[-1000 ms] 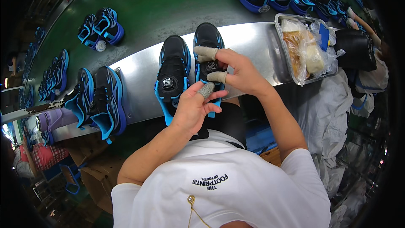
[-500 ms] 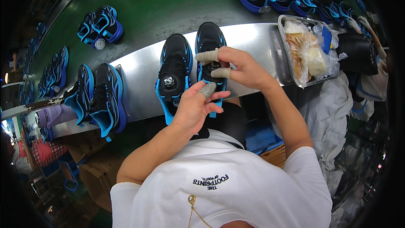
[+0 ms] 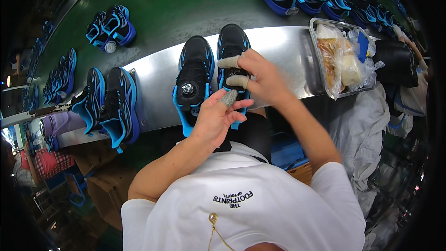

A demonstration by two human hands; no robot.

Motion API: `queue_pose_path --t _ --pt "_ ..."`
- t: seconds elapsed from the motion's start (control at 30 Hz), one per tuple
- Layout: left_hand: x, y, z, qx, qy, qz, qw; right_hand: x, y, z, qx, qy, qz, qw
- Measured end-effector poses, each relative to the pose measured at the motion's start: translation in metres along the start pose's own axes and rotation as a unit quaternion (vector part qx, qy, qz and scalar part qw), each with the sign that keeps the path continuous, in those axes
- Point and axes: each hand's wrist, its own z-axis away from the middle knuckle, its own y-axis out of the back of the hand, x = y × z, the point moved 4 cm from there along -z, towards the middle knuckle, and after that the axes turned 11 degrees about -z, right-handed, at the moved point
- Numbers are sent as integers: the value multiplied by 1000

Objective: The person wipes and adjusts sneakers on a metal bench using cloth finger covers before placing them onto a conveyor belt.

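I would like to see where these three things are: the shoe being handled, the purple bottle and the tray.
Handled shoe (image 3: 233, 39): head view, on its toe.
Purple bottle (image 3: 69, 123): head view, on its body.
Tray (image 3: 357, 91): head view, on its near rim.

A broad, smooth green surface curves beyond a shiny silver metal ledge that reflects white light; below it, left, stands a brown cardboard box.
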Motion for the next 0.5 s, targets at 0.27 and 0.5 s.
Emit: queue_pose_path --t 0.27,0.5 --pt "36 -2 27 -97 85 -184 974 10 -4 12 243 -31 -26 969" --pt "76 60 18 144 -312 -681 647 -12 29 12 244 -46 -204 947"
